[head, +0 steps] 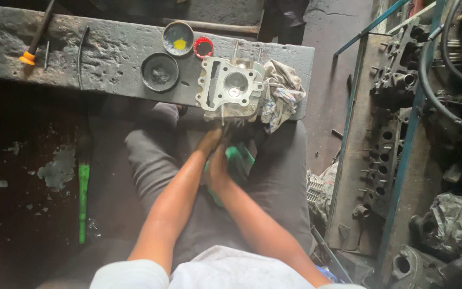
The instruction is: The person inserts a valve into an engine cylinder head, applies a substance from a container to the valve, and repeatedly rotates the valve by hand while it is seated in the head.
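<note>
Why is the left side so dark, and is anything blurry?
Head view: daylight falls on the cylinder head and rag; the floor left lies in deep shadow; both hands look slightly soft below the bench; frame edges bend a little.

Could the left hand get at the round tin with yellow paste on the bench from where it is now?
Probably yes. The left hand sits just below the cylinder head; the tin lies open-topped beyond it, with only that head to reach around.
</note>
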